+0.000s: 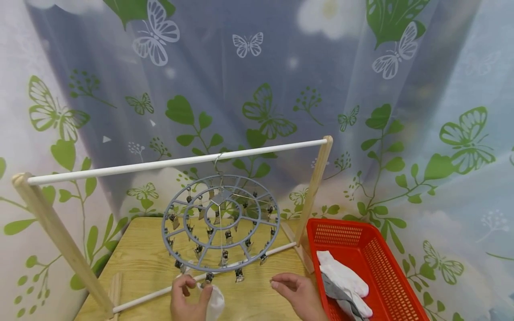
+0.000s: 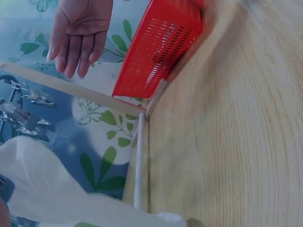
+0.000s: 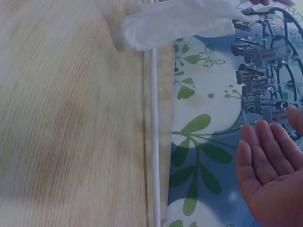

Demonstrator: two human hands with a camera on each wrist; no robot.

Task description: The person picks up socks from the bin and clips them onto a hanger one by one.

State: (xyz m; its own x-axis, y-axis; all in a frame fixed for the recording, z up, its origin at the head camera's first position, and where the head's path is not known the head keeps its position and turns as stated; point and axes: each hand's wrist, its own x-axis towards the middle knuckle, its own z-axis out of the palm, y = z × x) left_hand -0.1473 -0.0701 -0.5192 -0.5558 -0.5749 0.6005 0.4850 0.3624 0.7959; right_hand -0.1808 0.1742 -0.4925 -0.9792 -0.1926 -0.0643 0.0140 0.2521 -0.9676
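Observation:
A white sock [image 1: 217, 303] hangs at a metal clip [image 1: 209, 277] on the front rim of a round grey hanger [image 1: 164, 223]. My left hand [image 1: 188, 298] is right beside that clip, fingers loosely bent and thumb apart from them, overlapping the sock's upper part in the head view. In the left wrist view the sock [image 2: 42, 179] spreads across the lower left, most of that hand out of frame. To the right of the hanger, my right hand [image 1: 299, 294] is in the air with nothing in it. Its fingers [image 3: 267, 151] are extended in the right wrist view.
The hanger hooks over a white rail [image 1: 140, 166] on a wooden frame, with several clips dangling. A lower white bar [image 1: 156, 294] crosses the wooden table [image 1: 140, 249]. At right stands a red basket [image 1: 385, 272] with white socks [image 1: 341, 276] and a grey one [image 1: 337, 294].

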